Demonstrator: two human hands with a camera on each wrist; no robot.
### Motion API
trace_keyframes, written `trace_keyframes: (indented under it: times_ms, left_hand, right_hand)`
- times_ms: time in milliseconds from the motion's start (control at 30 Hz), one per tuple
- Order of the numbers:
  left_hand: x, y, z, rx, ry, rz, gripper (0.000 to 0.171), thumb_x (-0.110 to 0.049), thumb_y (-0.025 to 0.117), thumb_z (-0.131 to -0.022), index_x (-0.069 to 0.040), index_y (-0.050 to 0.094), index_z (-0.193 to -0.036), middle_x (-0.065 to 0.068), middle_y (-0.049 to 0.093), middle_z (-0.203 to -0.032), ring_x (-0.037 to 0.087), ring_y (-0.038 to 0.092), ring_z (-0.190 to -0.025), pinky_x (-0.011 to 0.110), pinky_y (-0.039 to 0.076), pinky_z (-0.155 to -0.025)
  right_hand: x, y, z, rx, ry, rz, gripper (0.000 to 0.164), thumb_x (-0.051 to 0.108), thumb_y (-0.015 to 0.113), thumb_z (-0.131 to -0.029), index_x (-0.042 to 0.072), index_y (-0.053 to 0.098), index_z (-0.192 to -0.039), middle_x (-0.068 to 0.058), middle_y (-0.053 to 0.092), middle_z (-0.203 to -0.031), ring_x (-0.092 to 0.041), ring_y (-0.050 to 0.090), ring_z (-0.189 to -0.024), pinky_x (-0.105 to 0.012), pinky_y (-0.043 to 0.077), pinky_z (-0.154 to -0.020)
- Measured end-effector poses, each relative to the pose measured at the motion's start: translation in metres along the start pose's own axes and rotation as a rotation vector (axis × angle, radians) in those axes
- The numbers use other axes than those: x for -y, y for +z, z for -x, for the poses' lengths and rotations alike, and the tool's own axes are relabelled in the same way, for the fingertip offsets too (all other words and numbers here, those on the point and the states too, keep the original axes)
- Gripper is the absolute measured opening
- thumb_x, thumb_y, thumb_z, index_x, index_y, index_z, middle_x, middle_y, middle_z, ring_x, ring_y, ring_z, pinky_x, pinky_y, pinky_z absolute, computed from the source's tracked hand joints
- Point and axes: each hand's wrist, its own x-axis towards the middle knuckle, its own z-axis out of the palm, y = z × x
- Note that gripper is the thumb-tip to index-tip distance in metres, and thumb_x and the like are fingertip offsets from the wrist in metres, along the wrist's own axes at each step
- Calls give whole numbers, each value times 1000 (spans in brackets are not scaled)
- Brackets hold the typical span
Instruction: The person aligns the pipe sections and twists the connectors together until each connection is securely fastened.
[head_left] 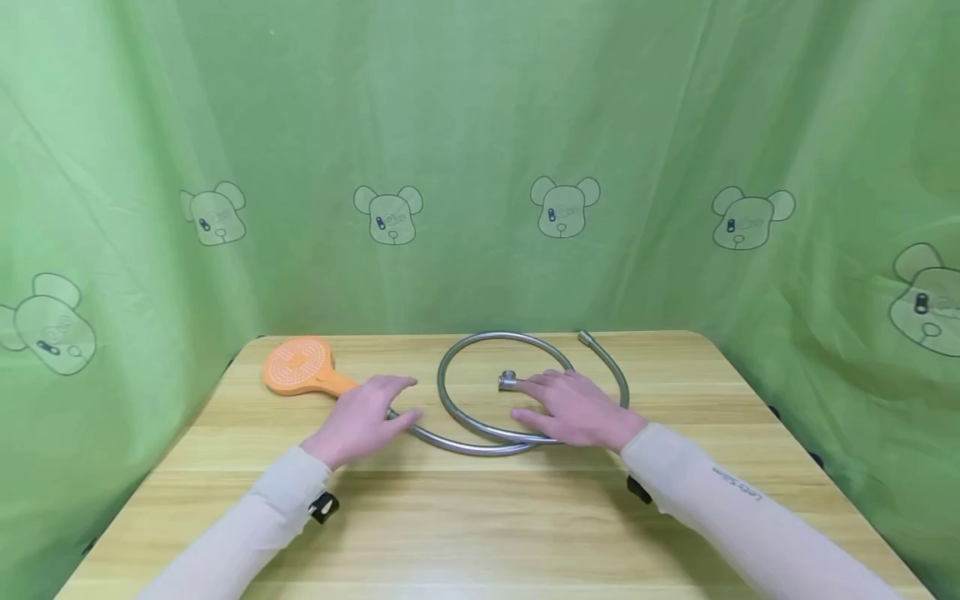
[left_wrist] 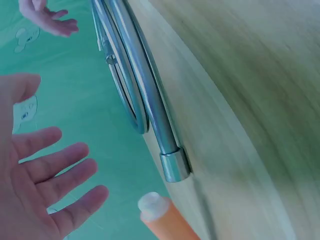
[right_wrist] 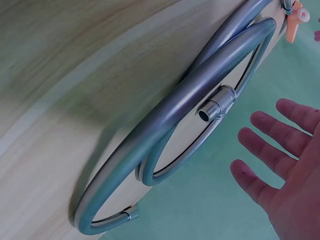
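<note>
An orange shower head (head_left: 298,365) lies at the table's left, its spray face up and its handle partly hidden by my left hand (head_left: 365,419). That hand hovers with spread fingers over the handle's end. In the left wrist view, the pale tip of the handle (left_wrist: 154,206) lies apart from the metal nut (left_wrist: 175,165) on the hose's end. The silver shower hose (head_left: 480,448) is coiled on the table. Over the coil's right side, my right hand (head_left: 581,408) is held with fingers extended, gripping nothing. A small chrome threaded fitting (right_wrist: 217,104) lies inside the loop, near the right fingertips.
The hose's other end (head_left: 585,337) points toward the back edge of the wooden table (head_left: 480,525). A green curtain (head_left: 480,275) with printed bear heads surrounds the table at the back and both sides.
</note>
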Motion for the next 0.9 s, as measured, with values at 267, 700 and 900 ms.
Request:
trace_keyframes:
  times_ms: [267, 700, 900]
  left_hand:
    - [14, -3, 2, -53, -158, 165, 51, -46, 63, -96, -14, 60, -136, 9, 69, -123, 28, 67, -110, 48, 55, -95]
    - [33, -12, 6, -119, -386, 282, 41, -38, 59, -99, -10, 64, -129, 9, 71, -109, 23, 66, -97, 43, 55, -87]
    - [39, -17, 8, -122, -483, 247, 47, -44, 55, -99, -10, 62, -131, 13, 72, -115, 29, 68, -102, 48, 53, -88]
  right_hand:
    - [3, 4, -5, 13, -5, 5, 64, 65, 42, -99, 20, 57, -143, -11, 62, -139, -32, 57, -128, -56, 46, -107]
    - [5, 10, -12, 15, -15, -24, 67, 65, 43, -99, 15, 58, -141, -14, 59, -143, -35, 53, -132, -61, 42, -108]
    - [7, 10, -13, 12, -23, -34, 70, 68, 41, -99, 14, 59, -140, -12, 59, -143, -34, 53, -132, -59, 44, -108]
